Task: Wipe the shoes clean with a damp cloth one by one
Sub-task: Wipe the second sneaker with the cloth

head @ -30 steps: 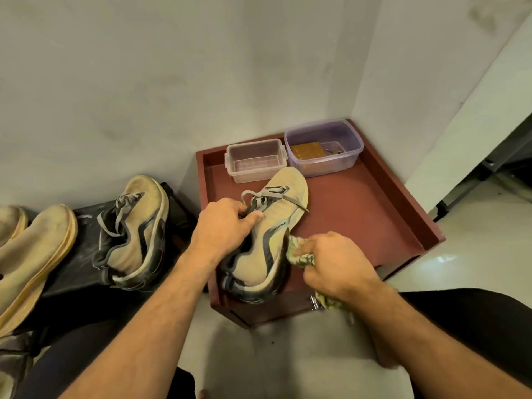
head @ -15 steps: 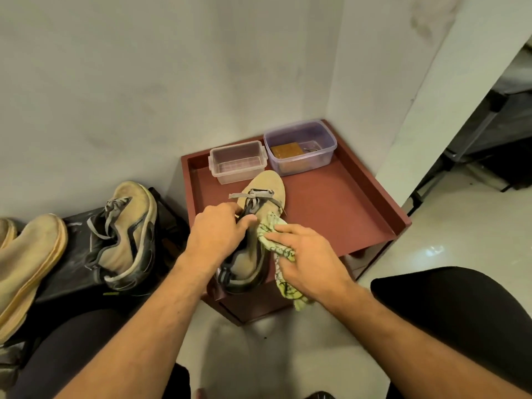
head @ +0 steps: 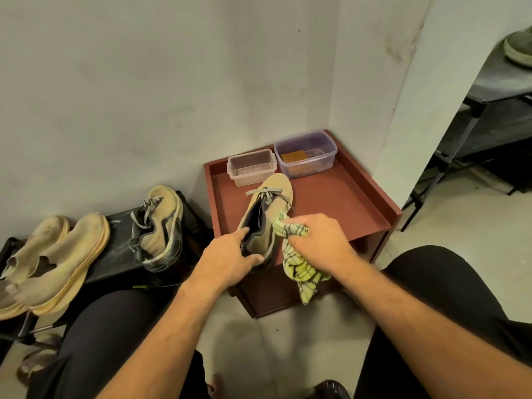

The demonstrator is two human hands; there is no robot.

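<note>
Nearest the camera are the person's two knees in dark trousers, with both bare forearms reaching forward between them. The left hand [head: 230,259] grips the heel end of a tan shoe [head: 266,214], its thumb laid along the edge of the opening and its fingers curled round the back of the heel. The right hand [head: 321,240] is closed round a bunched yellow-green cloth [head: 299,272] and presses the upper wad of it against the right side of the shoe, while the loose tail of the cloth hangs down in front of the bench. The shoe lies on a dark red bench [head: 345,203] with a raised rim, heel towards the person and toe pointing away, its grey laces loose over the tongue. To the left, on a low black rack [head: 115,249], another tan shoe with dark trim [head: 159,226] sits tilted on its side, and further left lies a pair of cream slip-on shoes [head: 57,260], side by side and touching. At the back of the bench, just beyond the toe of the held shoe, stand two plastic boxes side by side: a clear box [head: 252,167] on the left and a purple-tinted box [head: 305,152] with something brown inside on the right. Behind everything is a pale wall corner, and far right a dark metal shelf [head: 489,90] carries a greenish shoe [head: 519,47]
</note>
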